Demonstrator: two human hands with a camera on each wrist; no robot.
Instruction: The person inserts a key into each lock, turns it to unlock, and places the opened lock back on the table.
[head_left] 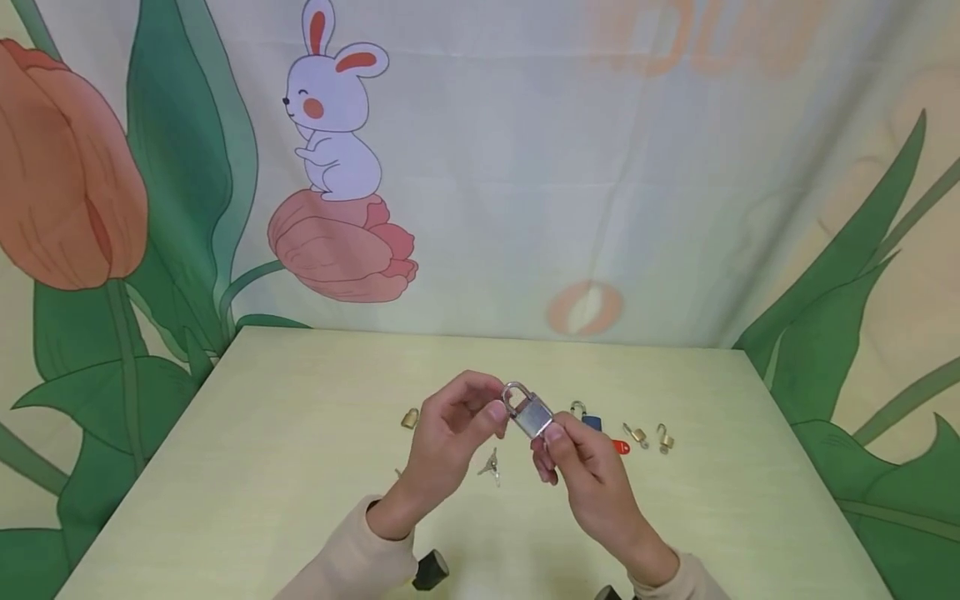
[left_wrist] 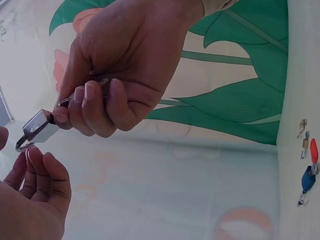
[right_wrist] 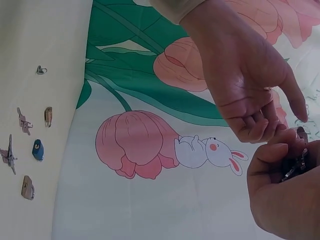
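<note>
a silver padlock [head_left: 532, 415] is held up above the worktop [head_left: 285, 417], between the person's two hands, its shackle tilted up toward the left one. the right hand [head_left: 592, 471] grips the lower end of the body, thumb on the near face; the left wrist view shows a metal ring [left_wrist: 65, 102] among its fingers, by the lock's end. the left hand [head_left: 453, 433] is at the shackle, fingers loosely bent and thumb standing apart from them; whether the fingertips press on the metal i cannot tell.

below the padlock, between the two hands as the head view sees them, a small bunch of keys [head_left: 491, 465] lies on the worktop. a brass lock [head_left: 409, 418] lies beyond the left hand. past the right hand are a blue lock [head_left: 591, 422], a red tag [head_left: 621, 447] partly hidden by that hand, and two small brass locks [head_left: 637, 435] lying near each other with shackles swung open.

both arms wear beige sleeves [head_left: 352, 550]. behind the worktop hangs a cloth [head_left: 480, 208] printed with a white rabbit, tulips and green leaves.
</note>
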